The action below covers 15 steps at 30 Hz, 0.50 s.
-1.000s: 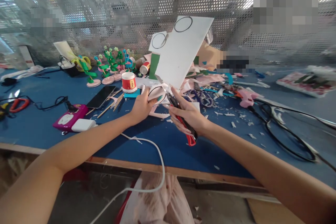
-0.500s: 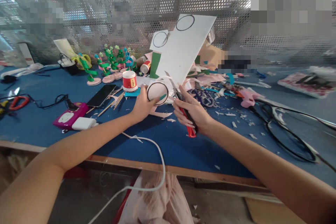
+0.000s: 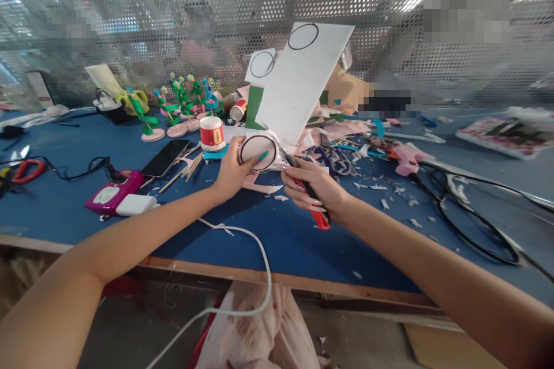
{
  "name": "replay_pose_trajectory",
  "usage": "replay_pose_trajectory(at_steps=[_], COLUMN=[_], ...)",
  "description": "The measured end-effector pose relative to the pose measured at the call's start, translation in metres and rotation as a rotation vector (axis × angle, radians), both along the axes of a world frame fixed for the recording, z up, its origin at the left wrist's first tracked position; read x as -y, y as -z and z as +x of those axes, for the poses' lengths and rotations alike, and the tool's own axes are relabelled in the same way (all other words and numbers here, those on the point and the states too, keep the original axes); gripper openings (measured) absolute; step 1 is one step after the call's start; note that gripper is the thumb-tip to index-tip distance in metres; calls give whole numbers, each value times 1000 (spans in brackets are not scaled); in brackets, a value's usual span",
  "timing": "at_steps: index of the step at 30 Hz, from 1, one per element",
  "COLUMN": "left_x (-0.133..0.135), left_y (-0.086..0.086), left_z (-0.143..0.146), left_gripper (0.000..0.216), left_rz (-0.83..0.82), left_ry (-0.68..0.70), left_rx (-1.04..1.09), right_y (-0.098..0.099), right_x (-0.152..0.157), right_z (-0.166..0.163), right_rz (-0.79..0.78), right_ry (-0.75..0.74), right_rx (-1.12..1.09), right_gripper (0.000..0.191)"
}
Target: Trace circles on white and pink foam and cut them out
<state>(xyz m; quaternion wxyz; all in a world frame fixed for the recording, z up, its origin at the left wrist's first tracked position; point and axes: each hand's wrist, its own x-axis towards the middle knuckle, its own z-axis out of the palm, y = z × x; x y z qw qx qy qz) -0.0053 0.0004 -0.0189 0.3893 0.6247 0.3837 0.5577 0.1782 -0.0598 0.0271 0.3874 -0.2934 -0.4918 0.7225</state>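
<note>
Pinched in my left hand [image 3: 234, 170] is a piece of white paper [image 3: 251, 150] with a black circle drawn on it; the thumb lies across its face. My right hand [image 3: 314, 184] grips scissors [image 3: 318, 216] with red and black handles. Their blades point up and left and meet the right edge of the paper, just outside the circle. How far the blades are apart is hard to see. Behind my hands stands a large white sheet [image 3: 298, 86] with another circle near its top, and a smaller white piece [image 3: 262, 64] with a circle beside it.
At left are a red-and-white paper cup [image 3: 212, 134], a phone [image 3: 167, 157], a purple power adapter [image 3: 113, 193], red-handled scissors [image 3: 29, 170] and several green paper plants [image 3: 184, 98]. Scraps surround a pink glue gun [image 3: 407, 160] with a black cable at right. A white cable [image 3: 265, 248] crosses the front edge.
The scissors have come closer to the paper and their blades look less spread. The paper has turned slightly in my left hand.
</note>
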Motion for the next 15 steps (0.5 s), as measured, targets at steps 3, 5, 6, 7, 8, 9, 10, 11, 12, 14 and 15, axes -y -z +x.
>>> replay_pose_trajectory(at_steps=[3,5,6,7,8,9,10,11,12,14,15], left_x=[-1,-1,-1,-1,0,0,1,1,2,3,3], left_y=[0,-1,-1,-1,-1,-1,-1,-1,-1,1,1], left_z=[-1,-2,-3,-3,-3,-3,-3,-2,-2,0,0], left_gripper=[50,51,50,47,43,38,34,31,29,30,31], left_rz=[13,14,20,33,54,79,106,129,145,144,129], left_ry=[17,30,37,44,48,50,51,51,53,59,59], left_rx=[-13,-23,-31,-43,-59,-85,-117,-149,-178,-209,-211], right_y=[0,-1,-1,-1,-1,-1,-1,-1,-2,-1,-1], right_x=[-1,0,0,1,1,1,2,2,2,3,3], right_z=[2,2,2,2,2,2,2,2,2,1,0], right_rz=[-18,-17,-13,-8,-2,3,11,20,27,41,47], right_ry=[-30,-30,-23,-17,-14,-22,-37,-57,-76,-84,-70], right_rx=[11,20,22,21,20,23,31,41,51,49,35], right_gripper=[34,34,34,33,33,32,32,31,31,30,29])
